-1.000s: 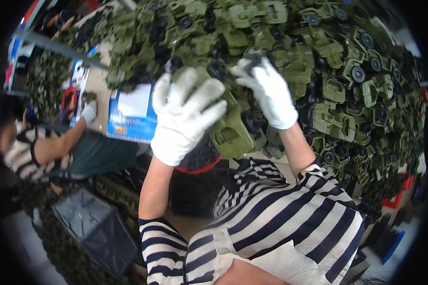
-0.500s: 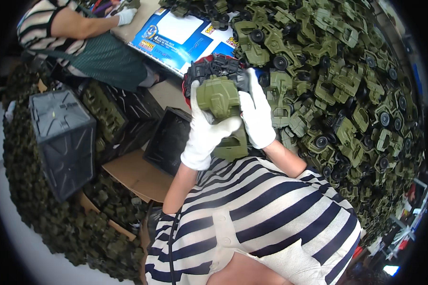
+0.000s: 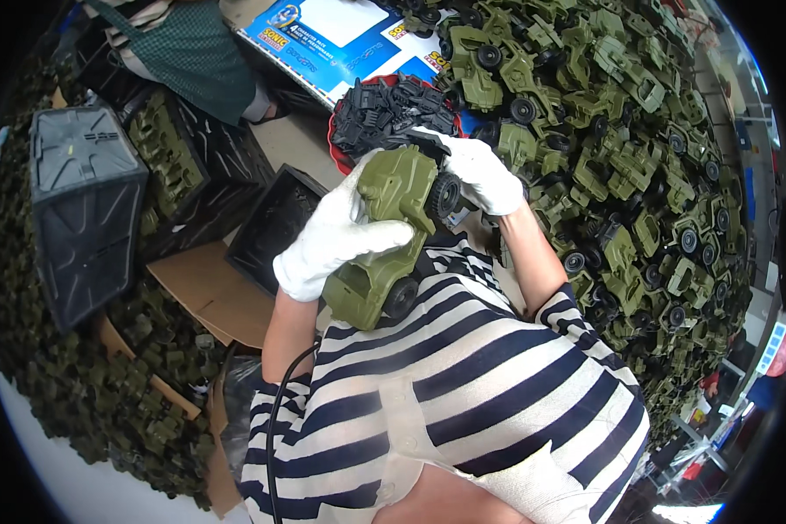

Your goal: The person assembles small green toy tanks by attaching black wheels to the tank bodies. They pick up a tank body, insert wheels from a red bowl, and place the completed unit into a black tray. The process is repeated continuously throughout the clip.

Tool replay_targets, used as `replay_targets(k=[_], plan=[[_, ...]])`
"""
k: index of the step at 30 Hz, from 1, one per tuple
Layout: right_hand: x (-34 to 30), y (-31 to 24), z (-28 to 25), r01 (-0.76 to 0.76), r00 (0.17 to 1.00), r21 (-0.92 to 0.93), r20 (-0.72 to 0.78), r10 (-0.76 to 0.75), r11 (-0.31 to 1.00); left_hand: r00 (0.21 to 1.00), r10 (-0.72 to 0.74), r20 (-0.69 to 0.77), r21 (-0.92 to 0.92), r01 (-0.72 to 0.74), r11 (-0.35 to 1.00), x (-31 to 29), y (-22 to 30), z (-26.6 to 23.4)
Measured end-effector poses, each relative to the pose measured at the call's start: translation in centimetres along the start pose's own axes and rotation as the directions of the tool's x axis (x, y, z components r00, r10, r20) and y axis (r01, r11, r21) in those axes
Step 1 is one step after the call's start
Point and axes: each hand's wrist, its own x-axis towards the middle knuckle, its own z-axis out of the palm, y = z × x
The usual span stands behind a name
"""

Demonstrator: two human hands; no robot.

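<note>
My left hand (image 3: 332,240), in a white glove, grips an olive-green toy jeep (image 3: 399,188) in front of my chest. The jeep is tilted, with black wheels showing along its right side. My right hand (image 3: 485,175), gloved as well, is closed beside the jeep's far end. At its fingertips is a dark plastic part (image 3: 430,140), whose exact shape I cannot make out. Just beyond both hands stands a red-rimmed basket (image 3: 333,150) filled with small black plastic parts (image 3: 384,113).
A large heap of green toy jeeps (image 3: 620,175) covers the right side. Blue printed cardboard (image 3: 358,52) lies on the far table. At left are dark plastic crates (image 3: 87,210), a brown carton flap (image 3: 205,297) and piled green pieces (image 3: 61,393). A co-worker's green apron (image 3: 192,61) shows at far left.
The jeep has come lower and turned, so its wheels now show. My right hand has shifted from the jeep's side to the dark part by the basket. The view has shifted slightly.
</note>
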Motion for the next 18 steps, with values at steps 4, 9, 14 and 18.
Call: replay_targets(k=[4, 9, 14, 18], plan=[[-0.1, -1.2, 1.0, 0.001, 1.0, -0.048, 0.028, 0.0, 0.999, 0.999, -0.043, -0.004, 0.008, 0.043, 0.999, 0.1, 0.1, 0.0], [0.3, -0.5, -0.1, 0.058, 0.994, -0.116, 0.098, -0.046, 0.992, 0.998, -0.061, -0.004, 0.032, 0.061, 0.998, 0.3, 0.0, 0.0], [0.3, -1.2, -1.1, -0.007, 0.995, -0.198, 0.095, 0.026, 0.98, 0.998, -0.068, 0.012, 0.021, 0.068, 0.997, 0.8, -0.4, 0.0], [0.4, -2.0, -1.4, 0.031, 0.994, -0.345, 0.112, 0.009, 0.938, 1.0, -0.017, -0.007, -0.011, 0.016, 1.0, 1.2, -1.3, -0.2]])
